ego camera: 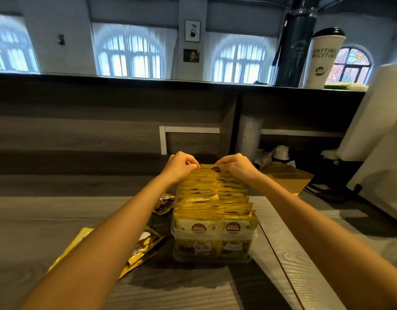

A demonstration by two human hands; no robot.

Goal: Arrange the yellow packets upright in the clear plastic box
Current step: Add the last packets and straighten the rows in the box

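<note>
Many yellow packets (215, 198) stand upright in the clear plastic box (215, 236); my left hand (180, 165) and right hand (236, 167) pinch the twelve-o'clock one.

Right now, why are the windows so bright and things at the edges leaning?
Head view: daylight blows out the arched windows, leaving the wooden counter dim; the wide-angle lens tilts the white cup and stretches the forearms; yellow packets in the clear box look fairly sharp.

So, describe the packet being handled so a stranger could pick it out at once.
On the grey table stands a clear plastic box packed with upright yellow packets. At the row's far end, the last packet alone is pinched at its top edge by the left hand and right hand.
</note>
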